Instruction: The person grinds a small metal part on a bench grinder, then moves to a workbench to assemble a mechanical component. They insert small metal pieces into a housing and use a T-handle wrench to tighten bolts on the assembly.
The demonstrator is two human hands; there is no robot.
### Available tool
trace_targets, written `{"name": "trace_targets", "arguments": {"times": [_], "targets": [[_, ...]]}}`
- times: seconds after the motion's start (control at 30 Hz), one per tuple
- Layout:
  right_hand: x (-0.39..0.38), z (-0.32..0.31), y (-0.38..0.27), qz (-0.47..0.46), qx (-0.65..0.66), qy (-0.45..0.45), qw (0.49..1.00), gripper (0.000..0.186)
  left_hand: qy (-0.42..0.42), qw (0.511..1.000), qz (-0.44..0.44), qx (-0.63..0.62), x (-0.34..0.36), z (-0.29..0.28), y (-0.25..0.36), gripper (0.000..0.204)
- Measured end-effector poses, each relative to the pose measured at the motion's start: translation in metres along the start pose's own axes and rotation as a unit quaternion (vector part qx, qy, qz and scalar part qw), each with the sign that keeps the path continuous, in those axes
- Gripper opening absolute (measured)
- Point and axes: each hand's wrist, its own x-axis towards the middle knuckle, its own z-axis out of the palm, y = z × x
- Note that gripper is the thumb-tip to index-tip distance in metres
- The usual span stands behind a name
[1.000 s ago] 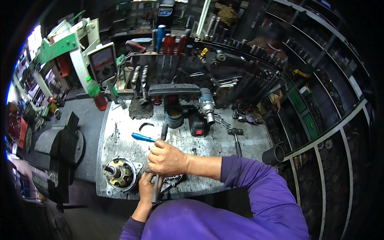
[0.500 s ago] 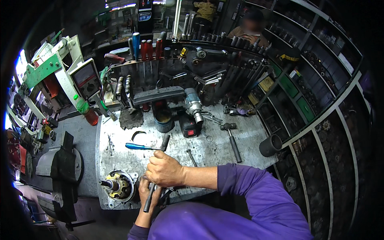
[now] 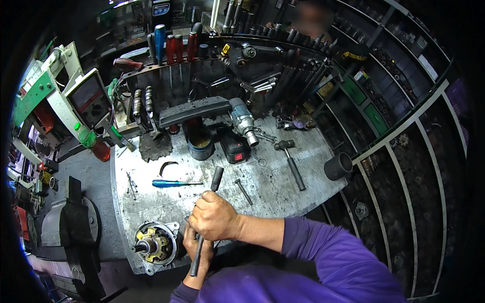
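My right hand (image 3: 214, 216) is closed around a dark metal bar (image 3: 217, 179) with a thicker cylindrical upper end; its thinner lower end points toward me. Below it, my left hand (image 3: 194, 246) is curled by the bench edge, partly covered by the right hand and the bar. What its fingers grip is hidden. Just left of it, a round metal motor housing (image 3: 151, 244) with a shaft and yellowish inner parts rests on the bench. A blue-handled screwdriver (image 3: 169, 183) lies beyond my hands, and a bolt (image 3: 243, 192) lies to the right.
The metal bench (image 3: 283, 199) also carries a hammer (image 3: 291, 165), a cordless impact wrench (image 3: 242, 126), an open blue can (image 3: 200, 147) and a dark cup (image 3: 338, 166). A vise (image 3: 70, 217) stands left. Tool racks and shelves line the back and right; another person (image 3: 310, 20) is behind.
The whole view has shifted, so the bench things sit differently in the picture. The bar has swung slightly and my hands are a little lower and further right in view, grip unchanged.
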Motion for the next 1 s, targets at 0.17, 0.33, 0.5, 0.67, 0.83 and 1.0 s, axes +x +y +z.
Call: {"name": "trace_targets", "arguments": {"times": [0.17,0.33,0.5,0.67,0.83,1.0], "targets": [[0.000,-0.001,-0.002,0.021,-0.013,-0.013,1.000,0.019,-0.001,1.000,0.011,-0.015,0.001,0.002,-0.003,0.029],[0.000,0.001,-0.004,0.029,-0.008,0.004,1.000,0.017,-0.009,1.000,-0.013,-0.017,-0.006,-0.001,-0.006,0.025],[0.005,0.002,-0.018,0.109,-0.052,-0.029,0.992,0.016,-0.042,0.997,-0.054,0.046,-0.006,-0.005,-0.008,0.027],[0.008,-0.030,0.019,0.039,-0.030,0.003,0.999,0.014,-0.054,0.993,-0.046,0.095,-0.009,-0.016,-0.010,0.033],[0.007,-0.061,0.084,0.069,-0.068,0.047,0.994,0.038,-0.024,0.994,-0.038,0.100,-0.012,-0.025,0.010,0.054],[0.007,-0.031,0.094,0.000,0.000,0.014,1.000,0.036,-0.047,0.985,-0.014,0.163,0.014,-0.014,0.031,0.063]]}}
